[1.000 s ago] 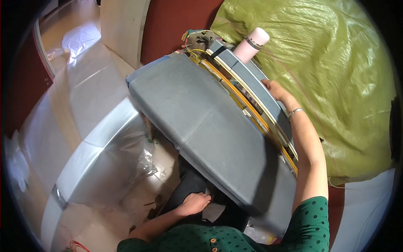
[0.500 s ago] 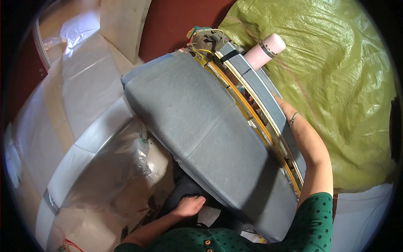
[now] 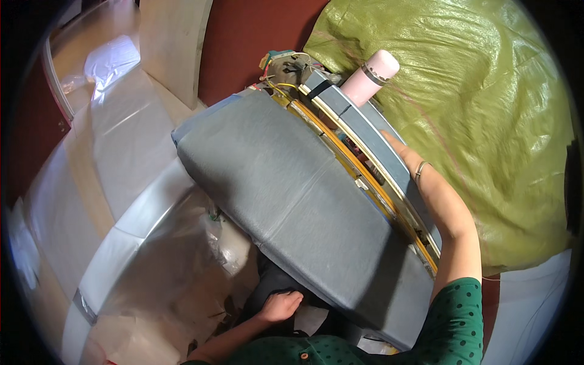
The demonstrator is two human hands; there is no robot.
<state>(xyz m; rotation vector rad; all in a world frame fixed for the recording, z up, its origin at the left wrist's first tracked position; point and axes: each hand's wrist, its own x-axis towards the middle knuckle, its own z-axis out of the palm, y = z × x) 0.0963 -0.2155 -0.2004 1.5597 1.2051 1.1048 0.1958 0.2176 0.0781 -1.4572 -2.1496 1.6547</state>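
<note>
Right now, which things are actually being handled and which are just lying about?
In hand:
- grey padded panel, its yellow-edged frame
- left hand at the panel's lower edge
- right hand on the frame side

Lying about:
- pink bottle
- green sack
- clear plastic sheeting
- loose wires

Large grey padded cushion (image 3: 298, 201), oblong, fabric-covered with faint seams, tilted and lying slantwise from upper left to lower right. Along its far long edge runs a grey frame (image 3: 371, 152) with yellow trim, a bundle of wires at the upper end.
</note>
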